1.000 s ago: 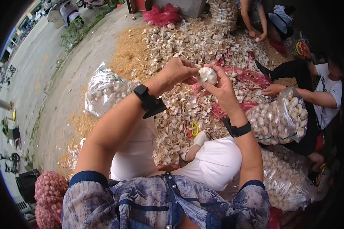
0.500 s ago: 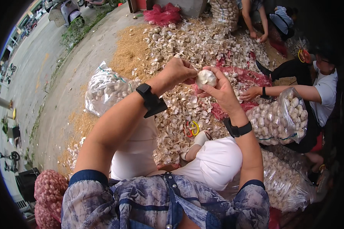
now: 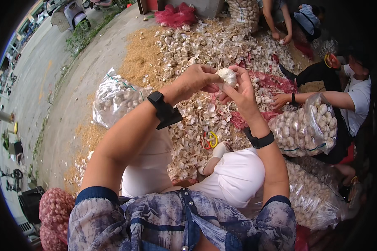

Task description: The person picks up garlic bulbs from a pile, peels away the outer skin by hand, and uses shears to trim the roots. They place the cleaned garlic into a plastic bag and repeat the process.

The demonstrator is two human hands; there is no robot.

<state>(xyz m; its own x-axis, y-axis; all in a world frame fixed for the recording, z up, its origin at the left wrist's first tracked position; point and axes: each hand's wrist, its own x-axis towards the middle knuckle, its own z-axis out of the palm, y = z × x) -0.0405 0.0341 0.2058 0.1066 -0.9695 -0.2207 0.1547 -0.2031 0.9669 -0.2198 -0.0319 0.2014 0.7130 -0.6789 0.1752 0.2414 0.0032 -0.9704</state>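
Note:
A whitish garlic bulb (image 3: 227, 75) is raised in front of me, above the heap of skins. My right hand (image 3: 242, 93) grips it from the right, with the thumb below and the fingers behind. From the left, my left hand (image 3: 199, 79) presses its pinched thumb and fingertips against the bulb's side. Whether a bit of skin is between those fingertips is too small to tell. Below the hands, a pair of scissors (image 3: 213, 140) with red and yellow handles lies on the loose garlic skins (image 3: 192, 146) by my foot.
A clear plastic bag of garlic (image 3: 117, 100) stands at my left, two more bags (image 3: 303, 127) at my right. Red mesh sacks of garlic (image 3: 54, 209) sit at lower left. A co-worker (image 3: 356, 94) sits at right; another's hands (image 3: 282, 38) work at the far pile. Red netting (image 3: 176, 16) lies beyond.
My left fingertips have come in against the bulb, which has turned and risen slightly in my right hand. The co-worker's hand at right has shifted a little.

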